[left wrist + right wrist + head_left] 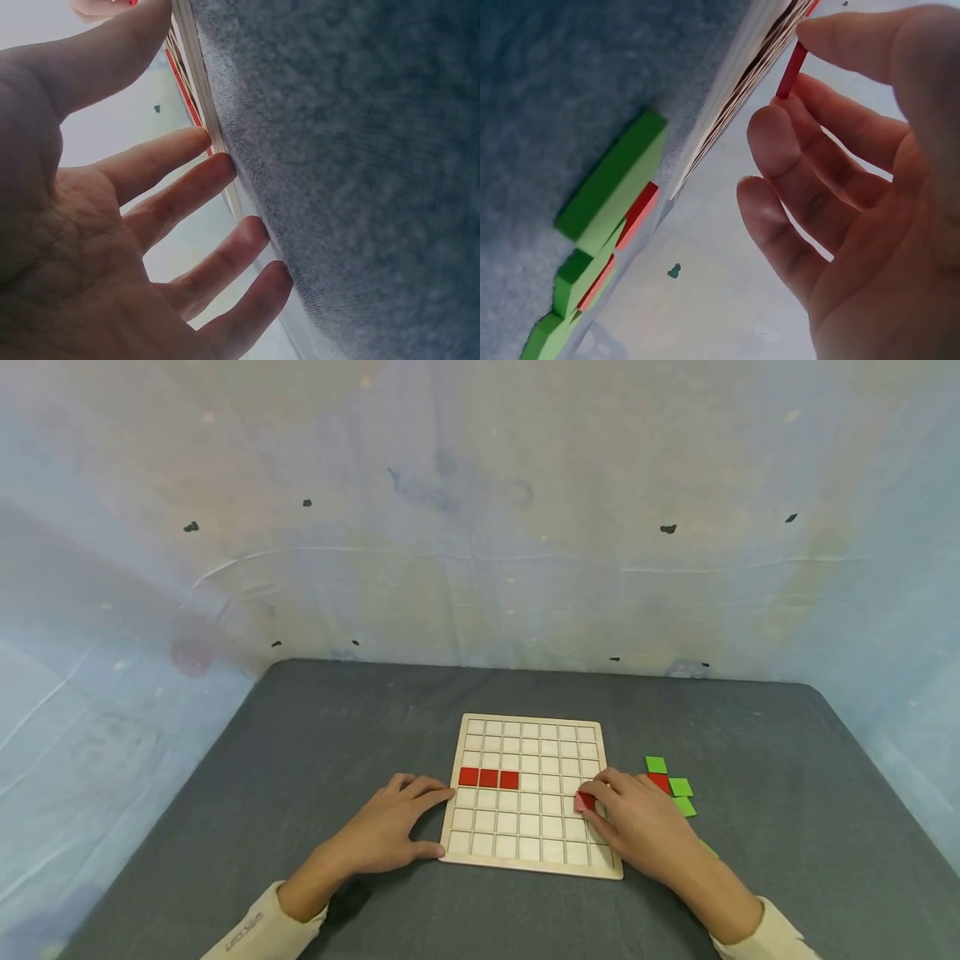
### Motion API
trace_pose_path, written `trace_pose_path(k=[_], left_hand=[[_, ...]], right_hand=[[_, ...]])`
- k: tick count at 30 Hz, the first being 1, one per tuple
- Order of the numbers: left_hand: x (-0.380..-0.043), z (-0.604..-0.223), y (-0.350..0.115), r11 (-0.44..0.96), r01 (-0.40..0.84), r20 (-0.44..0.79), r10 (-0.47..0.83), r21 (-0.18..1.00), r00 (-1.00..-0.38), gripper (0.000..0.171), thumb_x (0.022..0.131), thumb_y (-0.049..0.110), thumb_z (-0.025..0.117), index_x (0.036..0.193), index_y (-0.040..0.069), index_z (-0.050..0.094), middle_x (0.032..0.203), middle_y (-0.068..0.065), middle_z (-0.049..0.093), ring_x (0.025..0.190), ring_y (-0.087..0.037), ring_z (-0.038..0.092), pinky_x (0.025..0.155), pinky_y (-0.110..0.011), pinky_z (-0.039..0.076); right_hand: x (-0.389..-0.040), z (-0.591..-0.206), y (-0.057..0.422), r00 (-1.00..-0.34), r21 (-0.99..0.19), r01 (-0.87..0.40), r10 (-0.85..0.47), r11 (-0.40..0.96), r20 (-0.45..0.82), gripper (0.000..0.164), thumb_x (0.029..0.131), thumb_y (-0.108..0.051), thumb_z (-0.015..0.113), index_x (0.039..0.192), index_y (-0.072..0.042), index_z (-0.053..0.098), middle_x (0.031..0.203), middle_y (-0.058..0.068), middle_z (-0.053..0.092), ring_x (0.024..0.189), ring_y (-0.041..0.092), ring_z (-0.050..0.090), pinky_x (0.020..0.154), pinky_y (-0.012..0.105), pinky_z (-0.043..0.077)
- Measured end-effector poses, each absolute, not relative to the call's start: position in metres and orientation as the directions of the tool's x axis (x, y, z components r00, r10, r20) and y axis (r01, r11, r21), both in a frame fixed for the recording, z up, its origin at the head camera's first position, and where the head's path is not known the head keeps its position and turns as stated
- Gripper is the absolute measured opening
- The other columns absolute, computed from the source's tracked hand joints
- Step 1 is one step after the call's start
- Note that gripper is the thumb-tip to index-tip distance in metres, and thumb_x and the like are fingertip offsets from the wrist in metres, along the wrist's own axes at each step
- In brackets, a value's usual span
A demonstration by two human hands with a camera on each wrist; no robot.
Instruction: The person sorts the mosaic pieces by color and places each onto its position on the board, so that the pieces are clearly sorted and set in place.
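Note:
A pale wooden grid board [538, 867] lies on the dark table, with three red square tiles [488, 778] side by side in one row at its left edge. My right hand [645, 818] pinches another red tile [792, 71] between thumb and fingers, over the right part of the board. At the board's left edge is my left hand [386, 827], thumb near the front corner and fingertips along the side. In the left wrist view its fingers [184, 199] are spread and fairly straight against the board's edge, holding no tile.
To the right of the board lie several green tiles [681, 787] and a red tile [658, 783], partly behind my right hand. The grey table [360, 710] reaches back to a pale patterned cloth [480, 527] hanging behind it.

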State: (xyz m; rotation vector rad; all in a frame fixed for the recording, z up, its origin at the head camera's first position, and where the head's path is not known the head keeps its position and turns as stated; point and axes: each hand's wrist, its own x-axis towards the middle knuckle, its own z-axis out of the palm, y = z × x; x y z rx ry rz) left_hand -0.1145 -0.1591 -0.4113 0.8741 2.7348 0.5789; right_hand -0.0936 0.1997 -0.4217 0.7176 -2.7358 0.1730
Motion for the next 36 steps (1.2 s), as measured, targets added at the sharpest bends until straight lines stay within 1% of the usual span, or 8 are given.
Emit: trace_pose_path(k=[8, 16, 22, 26, 30, 36], left_hand=[[-0.114, -0.412, -0.158, 0.756, 0.517, -0.073, 0.589, 0.400, -0.805, 0.069, 0.084, 0.040, 0.079, 0.145, 0.019, 0.053, 0.141, -0.001, 0.052, 0.124, -0.029, 0.047, 0.098, -0.059, 0.042], [-0.113, -0.414, -0.156, 0.777, 0.512, -0.071, 0.572, 0.366, -0.818, 0.070, 0.083, 0.041, 0.079, 0.144, 0.021, 0.053, 0.139, 0.000, 0.053, 0.122, -0.027, 0.048, 0.098, -0.058, 0.043], [-0.112, -0.413, -0.156, 0.777, 0.515, -0.070, 0.573, 0.362, -0.816, 0.069, 0.083, 0.041, 0.080, 0.144, 0.021, 0.054, 0.138, 0.000, 0.053, 0.121, -0.026, 0.048, 0.097, -0.058, 0.043], [-0.112, -0.411, -0.156, 0.778, 0.511, -0.075, 0.572, 0.364, -0.817, 0.069, 0.084, 0.041, 0.079, 0.145, 0.021, 0.053, 0.138, 0.000, 0.053, 0.121, -0.026, 0.048, 0.097, -0.058, 0.043], [-0.111, -0.409, -0.156, 0.779, 0.508, -0.081, 0.571, 0.367, -0.817, 0.070, 0.084, 0.040, 0.079, 0.145, 0.021, 0.053, 0.137, 0.000, 0.053, 0.120, -0.026, 0.048, 0.096, -0.058, 0.043], [-0.111, -0.408, -0.156, 0.777, 0.509, -0.087, 0.574, 0.370, -0.814, 0.071, 0.084, 0.039, 0.079, 0.147, 0.020, 0.051, 0.138, -0.001, 0.053, 0.121, -0.027, 0.047, 0.096, -0.059, 0.042]], right_hand=[[-0.095, -0.421, 0.194, -0.821, -0.050, -0.507, -0.465, 0.860, 0.331, 0.022, 0.087, -0.030, 0.078, 0.105, -0.019, 0.072, 0.099, -0.006, 0.065, 0.084, 0.011, 0.062, 0.076, 0.032, 0.049], [-0.097, -0.421, 0.189, -0.813, -0.047, -0.526, -0.486, 0.849, 0.319, 0.025, 0.086, -0.030, 0.079, 0.107, -0.020, 0.072, 0.099, -0.006, 0.065, 0.080, 0.011, 0.062, 0.077, 0.035, 0.051], [-0.098, -0.423, 0.184, -0.788, -0.049, -0.556, -0.507, 0.830, 0.350, 0.022, 0.085, -0.029, 0.079, 0.105, -0.021, 0.073, 0.096, -0.006, 0.063, 0.079, 0.010, 0.062, 0.076, 0.034, 0.052], [-0.098, -0.424, 0.181, -0.776, -0.047, -0.566, -0.512, 0.823, 0.370, 0.023, 0.083, -0.029, 0.081, 0.103, -0.020, 0.073, 0.095, -0.006, 0.063, 0.076, 0.010, 0.060, 0.075, 0.034, 0.052], [-0.099, -0.424, 0.177, -0.786, -0.060, -0.561, -0.509, 0.826, 0.352, 0.022, 0.083, -0.030, 0.081, 0.102, -0.021, 0.073, 0.095, -0.008, 0.063, 0.073, 0.007, 0.057, 0.072, 0.031, 0.051], [-0.099, -0.423, 0.172, -0.800, -0.096, -0.563, -0.512, 0.821, 0.312, 0.021, 0.086, -0.031, 0.078, 0.104, -0.023, 0.073, 0.097, -0.008, 0.063, 0.077, 0.006, 0.059, 0.074, 0.031, 0.050]])
